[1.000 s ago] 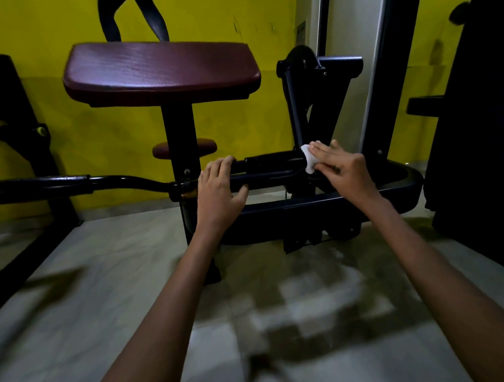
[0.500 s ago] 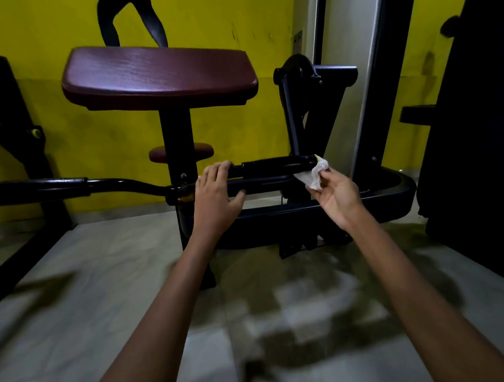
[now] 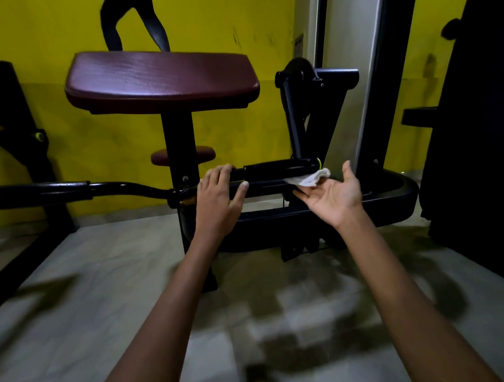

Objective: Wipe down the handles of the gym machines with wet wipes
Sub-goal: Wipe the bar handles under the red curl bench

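A black bar with a thick right handle grip (image 3: pixel 276 169) runs across the preacher-curl machine. My left hand (image 3: pixel 219 196) grips the bar just left of that grip, fingers over the top and thumb underneath. My right hand (image 3: pixel 333 192) is turned palm up below the grip's right end, fingers straight. A crumpled white wet wipe (image 3: pixel 309 178) lies on those fingers and presses against the underside of the grip.
A maroon arm pad (image 3: pixel 159 78) stands on a black post above the bar, with a small maroon pad (image 3: pixel 182 155) lower down. The bar's left grip (image 3: pixel 33 192) stretches to the left edge. A black base frame (image 3: pixel 394 192) and dark machines flank a tiled floor.
My right hand has rolled from on top of the grip's end to palm up beneath it, carrying the wipe under the handle. My left hand has stayed on the bar.
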`<state>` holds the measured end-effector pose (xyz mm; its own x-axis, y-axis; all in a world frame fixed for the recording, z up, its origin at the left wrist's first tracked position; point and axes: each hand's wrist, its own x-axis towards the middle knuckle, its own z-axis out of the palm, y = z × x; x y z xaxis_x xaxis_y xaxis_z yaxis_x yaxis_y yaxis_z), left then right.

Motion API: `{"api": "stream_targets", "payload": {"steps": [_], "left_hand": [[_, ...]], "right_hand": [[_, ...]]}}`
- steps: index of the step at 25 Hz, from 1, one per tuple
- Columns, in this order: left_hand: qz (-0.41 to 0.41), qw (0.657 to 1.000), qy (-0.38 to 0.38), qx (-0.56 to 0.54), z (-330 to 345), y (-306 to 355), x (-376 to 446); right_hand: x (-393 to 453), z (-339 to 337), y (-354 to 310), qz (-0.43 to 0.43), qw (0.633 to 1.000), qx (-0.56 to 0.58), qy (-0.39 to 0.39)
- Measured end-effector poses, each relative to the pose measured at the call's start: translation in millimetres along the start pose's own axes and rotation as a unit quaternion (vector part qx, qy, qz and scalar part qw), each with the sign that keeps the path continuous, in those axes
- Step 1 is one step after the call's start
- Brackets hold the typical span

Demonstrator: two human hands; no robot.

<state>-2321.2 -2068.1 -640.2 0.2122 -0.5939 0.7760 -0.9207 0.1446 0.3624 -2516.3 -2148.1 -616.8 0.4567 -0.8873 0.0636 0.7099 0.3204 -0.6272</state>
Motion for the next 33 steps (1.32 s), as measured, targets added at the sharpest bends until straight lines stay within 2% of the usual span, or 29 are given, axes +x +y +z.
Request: {"api": "stream_targets", "payload": {"steps": [3,5,9,12,17,21,26,30,31,33], "left_hand": [[-0.009,1.0,-0.003,-0.007,-1.6,-0.9,1.7],[-0.007,1.0,-0.002,-0.011,-2.2,-1.9,1.3],[-0.008,0.999,-0.004,-0.052,-3.3,-1.4,0.4],[-0.017,0.997,0.0,-0.073,-5.0,-2.1,1.3],[-0.001,0.998,-0.006,-0.065,-2.9,-3.3,-0.7],[-0.009,0.998,0.004,-0.061,-1.9,-4.5,0.6],[0.003,0.999,0.0,-0.052,-1.3,-5.0,0.0],[-0.004,0.999,0.008,-0.053,0.2,-4.6,0.5],[-0.003,0.999,0.008,-0.054,0.3,-4.6,0.3],[-0.002,0.998,0.009,-0.055,0.2,-4.2,-0.3]], "right_hand": [[0.9,8.3,15.9,0.039,0.998,-0.036,-0.042],[-3.6,2.6,10.5,0.041,0.997,-0.022,-0.055],[-5.1,3.4,11.9,-0.021,0.998,0.051,-0.032],[-0.8,11.0,33.6,-0.024,1.0,-0.001,-0.008],[1.8,11.6,18.5,-0.118,0.988,0.08,0.065],[5.4,31.8,42.2,-0.134,0.982,0.03,0.126],[8.3,36.2,27.8,-0.161,0.973,0.052,0.158],[4.2,44.2,44.4,-0.126,0.982,-0.002,0.139],[0.8,42.5,42.4,-0.138,0.979,-0.012,0.149],[-0.5,40.7,38.6,-0.225,0.955,-0.038,0.191]]}}
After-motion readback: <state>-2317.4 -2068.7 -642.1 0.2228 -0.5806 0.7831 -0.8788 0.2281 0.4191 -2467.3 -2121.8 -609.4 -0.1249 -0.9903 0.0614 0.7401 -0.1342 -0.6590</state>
